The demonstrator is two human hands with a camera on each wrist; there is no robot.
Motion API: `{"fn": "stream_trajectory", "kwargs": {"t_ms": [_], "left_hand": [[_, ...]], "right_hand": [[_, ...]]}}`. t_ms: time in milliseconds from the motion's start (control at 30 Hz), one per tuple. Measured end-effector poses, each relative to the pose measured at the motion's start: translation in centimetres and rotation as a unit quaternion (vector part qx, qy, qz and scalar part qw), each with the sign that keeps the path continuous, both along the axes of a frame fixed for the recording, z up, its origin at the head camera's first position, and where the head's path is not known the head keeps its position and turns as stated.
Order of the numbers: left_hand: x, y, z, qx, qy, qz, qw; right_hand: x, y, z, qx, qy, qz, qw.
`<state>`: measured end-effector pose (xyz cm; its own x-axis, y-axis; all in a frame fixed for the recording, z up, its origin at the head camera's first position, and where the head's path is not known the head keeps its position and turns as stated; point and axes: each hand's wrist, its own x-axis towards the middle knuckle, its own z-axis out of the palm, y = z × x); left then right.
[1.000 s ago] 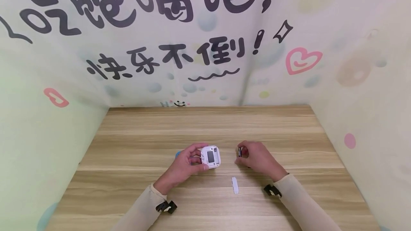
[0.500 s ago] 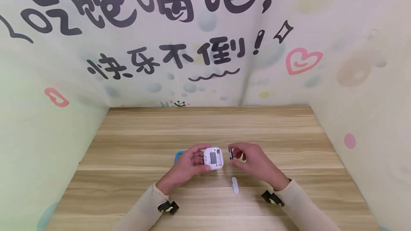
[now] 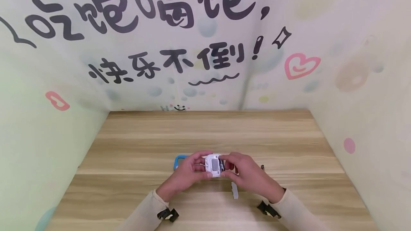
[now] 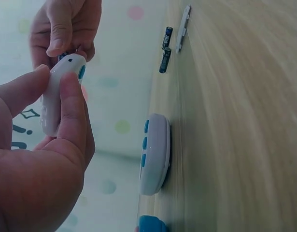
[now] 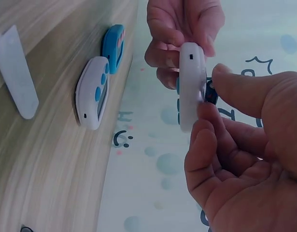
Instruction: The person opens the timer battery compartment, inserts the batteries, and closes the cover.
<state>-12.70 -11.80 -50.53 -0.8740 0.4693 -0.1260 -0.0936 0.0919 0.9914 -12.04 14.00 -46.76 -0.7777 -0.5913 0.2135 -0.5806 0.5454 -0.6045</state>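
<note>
My left hand [image 3: 187,172] grips a white digital timer [image 3: 213,165] above the table, its back with the open battery slot facing up. Thumb and fingers of my right hand [image 3: 245,172] pinch a small black battery [image 3: 222,165] at the slot along the timer's right side. In the right wrist view this battery [image 5: 211,92] stands partly out from the timer's back; whether it is seated I cannot tell. The white battery cover [image 3: 234,190] lies on the table below my right hand. Two loose batteries, one [image 4: 167,37] touching or overlapping the other [image 4: 164,60], lie near the cover.
Another white timer [image 4: 155,154] with blue buttons rests on the wooden table [image 3: 144,131]. Beside it is a blue one [image 3: 179,159], partly hidden by my left hand in the head view. Printed walls enclose the table's back and sides.
My right hand has moved left, bringing the battery from apart to against the timer's slot. A loose battery that the right hand hid now shows beside it. The left hand keeps its grip.
</note>
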Motion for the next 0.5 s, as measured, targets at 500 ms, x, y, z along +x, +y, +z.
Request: {"fn": "stream_trajectory", "kwargs": {"t_ms": [500], "left_hand": [[0.22, -0.07, 0.17, 0.042, -0.019, -0.023, 0.9987]], "right_hand": [[0.69, -0.19, -0.98, 0.007, 0.083, -0.020, 0.9963]]}}
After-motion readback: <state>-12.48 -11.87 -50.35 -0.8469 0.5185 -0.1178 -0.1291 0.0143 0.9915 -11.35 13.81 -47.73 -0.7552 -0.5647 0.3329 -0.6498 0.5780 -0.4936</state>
